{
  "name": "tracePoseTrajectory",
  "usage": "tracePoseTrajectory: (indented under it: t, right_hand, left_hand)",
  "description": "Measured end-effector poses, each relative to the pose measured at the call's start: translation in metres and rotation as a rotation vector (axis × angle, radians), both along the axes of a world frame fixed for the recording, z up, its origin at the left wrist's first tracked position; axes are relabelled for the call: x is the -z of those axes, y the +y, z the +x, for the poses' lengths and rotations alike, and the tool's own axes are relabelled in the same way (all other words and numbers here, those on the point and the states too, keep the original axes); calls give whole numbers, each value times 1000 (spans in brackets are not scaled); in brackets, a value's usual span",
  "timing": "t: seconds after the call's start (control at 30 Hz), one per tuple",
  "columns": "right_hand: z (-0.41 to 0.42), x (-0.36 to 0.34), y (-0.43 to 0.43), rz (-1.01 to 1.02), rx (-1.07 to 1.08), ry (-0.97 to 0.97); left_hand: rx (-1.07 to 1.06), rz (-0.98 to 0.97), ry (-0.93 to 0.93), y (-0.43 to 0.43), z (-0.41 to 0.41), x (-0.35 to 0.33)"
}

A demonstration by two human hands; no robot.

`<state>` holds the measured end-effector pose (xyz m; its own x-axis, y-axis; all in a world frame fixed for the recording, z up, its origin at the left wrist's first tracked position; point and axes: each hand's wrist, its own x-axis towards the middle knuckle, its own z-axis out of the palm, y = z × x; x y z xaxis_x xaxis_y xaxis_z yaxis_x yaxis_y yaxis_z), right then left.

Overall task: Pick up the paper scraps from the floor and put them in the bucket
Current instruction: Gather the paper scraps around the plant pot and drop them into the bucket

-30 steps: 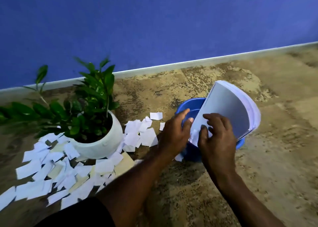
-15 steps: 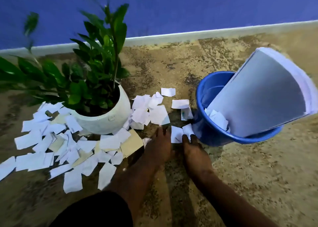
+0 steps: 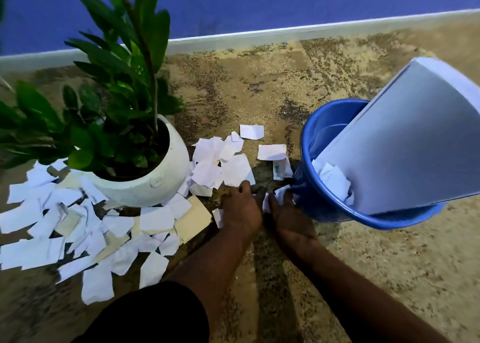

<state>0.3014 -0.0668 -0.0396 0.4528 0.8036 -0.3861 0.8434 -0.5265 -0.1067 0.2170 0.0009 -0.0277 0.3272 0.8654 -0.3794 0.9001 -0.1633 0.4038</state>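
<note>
Both hands are down on the floor, palms down, side by side at about 6 o'clock in the shot. My left hand (image 3: pixel 241 209) is flat, fingers stretched forward, tips touching the near edge of the scrap cluster (image 3: pixel 220 161) at its 12 o'clock. My right hand (image 3: pixel 288 219) has its fingers on a crumpled scrap (image 3: pixel 282 192) right at the foot of the bucket (image 3: pixel 324 127). Can't tell if it's pinched or just pressed.

The bucket sits at 2 o'clock from my hands with a few scraps inside. A big sheaf of paper (image 3: pixel 402 148) sticks out of it, long axis leaning off toward 2 o'clock. The main scatter of scraps (image 3: pixel 78 225) runs in a band out to 9 o'clock, round the front of the plant pot (image 3: pixel 155 184).

A second ago both hands were up on that sheaf. Half a second ago they'd already dropped to the floor, and the scrap looked flatter.
</note>
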Motion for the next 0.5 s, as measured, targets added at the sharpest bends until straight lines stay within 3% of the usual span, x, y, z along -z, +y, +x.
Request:
tracePoseTrajectory:
  t: [0.2, 0.5]
  right_hand:
    - [7, -4, 3, -42, 29, 18]
    - [12, -14, -14, 71, -50, -49]
  left_hand:
    - [59, 35, -46, -3, -4, 10]
    - [337, 231, 104, -7, -15, 13]
